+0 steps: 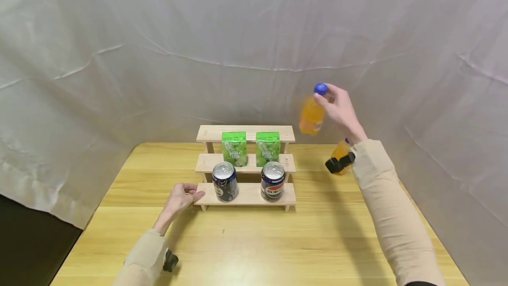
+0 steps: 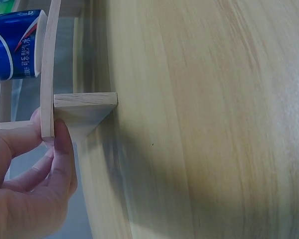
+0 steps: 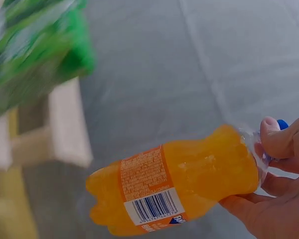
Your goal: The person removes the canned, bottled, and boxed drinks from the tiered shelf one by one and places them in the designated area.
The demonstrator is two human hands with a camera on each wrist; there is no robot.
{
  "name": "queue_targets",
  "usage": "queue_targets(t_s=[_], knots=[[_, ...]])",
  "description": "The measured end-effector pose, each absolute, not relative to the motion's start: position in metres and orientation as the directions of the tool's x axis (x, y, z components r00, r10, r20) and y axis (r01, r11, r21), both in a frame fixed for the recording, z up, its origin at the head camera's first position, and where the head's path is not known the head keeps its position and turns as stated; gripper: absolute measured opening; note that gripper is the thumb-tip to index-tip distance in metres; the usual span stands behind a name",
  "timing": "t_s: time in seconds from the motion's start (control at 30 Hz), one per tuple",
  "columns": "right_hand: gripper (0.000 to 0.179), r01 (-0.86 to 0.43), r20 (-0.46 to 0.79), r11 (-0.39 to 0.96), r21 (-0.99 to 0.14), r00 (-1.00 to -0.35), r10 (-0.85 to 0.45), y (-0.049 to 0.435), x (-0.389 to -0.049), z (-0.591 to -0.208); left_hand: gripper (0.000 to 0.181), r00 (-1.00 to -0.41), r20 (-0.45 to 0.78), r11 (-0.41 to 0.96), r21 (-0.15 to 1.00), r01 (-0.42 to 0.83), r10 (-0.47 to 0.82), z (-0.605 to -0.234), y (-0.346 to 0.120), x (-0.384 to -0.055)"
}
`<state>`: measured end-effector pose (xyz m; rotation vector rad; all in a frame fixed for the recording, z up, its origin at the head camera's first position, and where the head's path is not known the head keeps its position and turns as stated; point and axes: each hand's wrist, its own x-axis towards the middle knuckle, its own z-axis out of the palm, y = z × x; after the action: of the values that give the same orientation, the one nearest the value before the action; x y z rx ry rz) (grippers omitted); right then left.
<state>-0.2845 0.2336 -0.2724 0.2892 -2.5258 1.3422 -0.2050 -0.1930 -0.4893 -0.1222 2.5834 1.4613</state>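
Observation:
My right hand [image 1: 337, 107] holds an orange soda bottle [image 1: 312, 116] by its neck, just under the blue cap, in the air to the right of the top shelf. In the right wrist view the bottle [image 3: 169, 179] shows its barcode label, the fingers wrapped near the cap. My left hand [image 1: 182, 197] pinches the left end of the lowest board of a three-step wooden rack [image 1: 248, 194], thumb above and fingers below, as the left wrist view shows. Two dark blue cola cans [image 1: 225, 182] stand on that board. Two green drink cartons [image 1: 234, 149] stand on the middle step.
A second orange bottle [image 1: 341, 156] stands on the wooden table [image 1: 254, 242] at the right, partly hidden by the right wrist's black camera strap. Grey cloth [image 1: 254, 47] hangs behind the table and along its sides. The top board [image 1: 246, 132] is bare.

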Motion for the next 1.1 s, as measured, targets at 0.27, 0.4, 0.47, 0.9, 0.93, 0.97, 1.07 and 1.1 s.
queue_targets(t_s=[0.27,0.4,0.47,0.9,0.93,0.97,1.07,1.1], knots=[[0.045,-0.16,0.193,0.511,-0.844,-0.981,0.012,0.265,-0.282,-0.355,0.049,-0.98,-0.198,0.511,0.843,-0.169,0.003,-0.489,-0.193,-0.205],[0.045,-0.111,0.159,0.531,-0.84,-0.986,0.044,0.273,-0.281,-0.394,0.049,-0.98,-0.199,0.511,0.843,-0.169,0.006,-0.49,-0.192,-0.206],[0.045,-0.099,0.148,0.538,-0.837,-0.988,0.048,0.276,-0.28,-0.41,0.049,-0.981,-0.192,0.516,0.842,-0.16,0.009,-0.49,-0.191,-0.207],[0.048,-0.091,0.122,0.537,-0.839,-0.992,0.022,0.284,-0.274,-0.44,0.054,-0.988,-0.146,0.485,0.868,-0.104,0.05,-0.491,-0.195,-0.206],[0.05,-0.094,0.121,0.545,-0.833,-0.993,0.014,0.283,-0.274,-0.437,0.054,-0.989,-0.135,0.482,0.871,-0.091,0.057,-0.491,-0.195,-0.206],[0.052,-0.102,0.127,0.562,-0.821,-0.992,0.005,0.281,-0.275,-0.433,0.055,-0.99,-0.13,0.478,0.874,-0.086,0.06,-0.491,-0.196,-0.206],[0.061,-0.141,0.161,0.613,-0.777,-0.987,-0.023,0.268,-0.276,-0.414,0.053,-0.99,-0.135,0.474,0.875,-0.095,0.05,-0.49,-0.197,-0.205],[0.063,-0.161,0.175,0.62,-0.768,-0.984,-0.038,0.261,-0.276,-0.406,0.052,-0.989,-0.143,0.477,0.872,-0.106,0.042,-0.49,-0.197,-0.205]])
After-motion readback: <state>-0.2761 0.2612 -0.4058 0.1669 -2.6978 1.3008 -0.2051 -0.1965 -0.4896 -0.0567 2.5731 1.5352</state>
